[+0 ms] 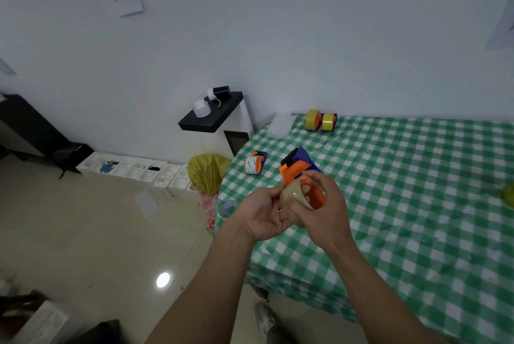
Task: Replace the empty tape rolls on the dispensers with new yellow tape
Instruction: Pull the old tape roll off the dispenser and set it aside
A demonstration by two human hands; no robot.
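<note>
Dispenser [299, 170] partly hidden by both hands gripping its roll [292, 200].

bare checked cloth [417, 204] right of hands, second dispenser [255, 163] just left, yellow rolls [321, 120] far edge

Three tape dispensers: one held [299, 168], one with white core [255, 163], one with two yellow rolls [321, 120].

Black shelf [211, 118], yellow bag [207, 174]
</note>
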